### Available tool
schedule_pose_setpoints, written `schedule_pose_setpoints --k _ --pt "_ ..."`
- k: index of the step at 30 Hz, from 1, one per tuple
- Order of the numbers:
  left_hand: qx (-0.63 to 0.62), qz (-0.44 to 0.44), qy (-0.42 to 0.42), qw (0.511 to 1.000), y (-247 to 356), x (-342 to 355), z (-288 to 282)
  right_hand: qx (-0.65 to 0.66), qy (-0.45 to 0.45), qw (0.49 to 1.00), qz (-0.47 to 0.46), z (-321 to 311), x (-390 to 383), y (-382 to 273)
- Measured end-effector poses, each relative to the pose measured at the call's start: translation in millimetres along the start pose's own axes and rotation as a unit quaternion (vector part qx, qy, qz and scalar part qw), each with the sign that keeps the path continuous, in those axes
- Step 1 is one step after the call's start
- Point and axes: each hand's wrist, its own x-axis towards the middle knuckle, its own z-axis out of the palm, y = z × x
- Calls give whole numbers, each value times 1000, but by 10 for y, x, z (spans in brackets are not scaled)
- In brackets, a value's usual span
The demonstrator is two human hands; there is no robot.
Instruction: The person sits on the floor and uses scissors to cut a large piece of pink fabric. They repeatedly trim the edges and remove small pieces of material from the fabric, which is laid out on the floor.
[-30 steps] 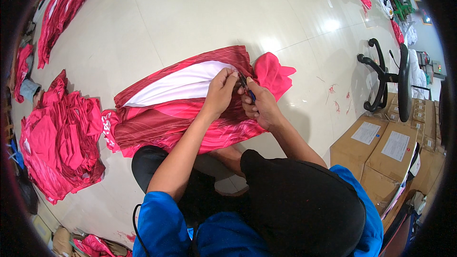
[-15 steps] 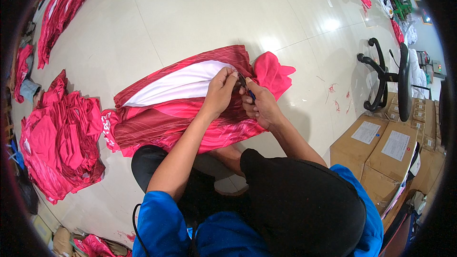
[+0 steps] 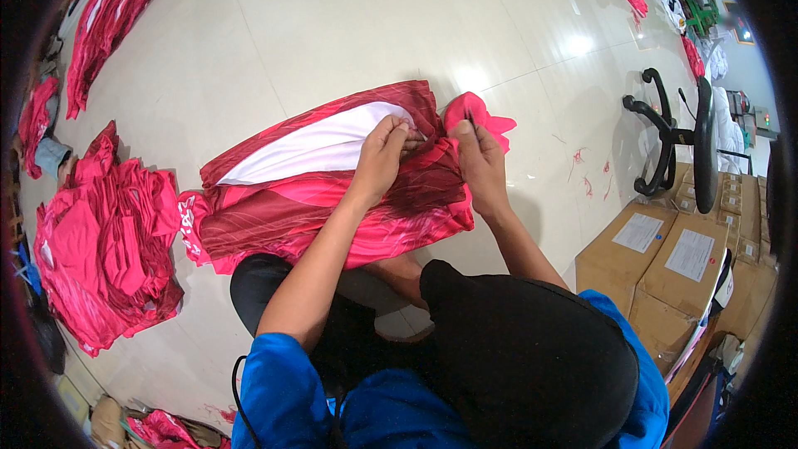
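A red and maroon striped garment (image 3: 291, 220) with a white inner side (image 3: 320, 143) lies spread on the floor before my crossed legs. My left hand (image 3: 382, 158) pinches the cloth where the white area meets the maroon edge at its right end. My right hand (image 3: 480, 158) is closed around small thread snips (image 3: 469, 115); only their dark tip shows above the fingers, and the handle is hidden. It is above the garment's right end, beside a bright pink-red part of the cloth (image 3: 497, 125).
A heap of similar red garments (image 3: 108, 241) lies at the left, with another pile (image 3: 116, 21) farther back. Cardboard boxes (image 3: 628, 262) and a black chair base (image 3: 665, 129) stand at the right. Red thread scraps (image 3: 588, 185) dot the tiled floor.
My right hand has moved right and slightly up with the snips, away from my left hand. The left hand keeps its pinch on the cloth.
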Motion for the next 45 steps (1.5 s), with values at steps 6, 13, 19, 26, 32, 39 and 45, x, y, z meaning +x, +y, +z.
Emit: schedule_pose_setpoints --k 6,13,19,26,32,39,45 --pt "97 54 41 993 55 -29 0 -191 12 972 -138 273 164 142" --pt "99 113 93 984 172 -13 28 -265 63 901 -337 413 173 413" --pt "-63 -18 80 995 200 -27 -101 -203 -66 929 -302 482 140 491" --pt "-143 -75 51 986 456 -80 -85 108 -90 990 21 366 26 395" --pt "-162 -56 28 985 396 -46 -123 276 -169 921 219 348 37 402" --pt "-73 -24 86 993 312 -54 -71 329 -193 886 264 413 35 405" --pt "-30 13 59 998 261 -106 -22 329 -186 884 276 420 39 384"
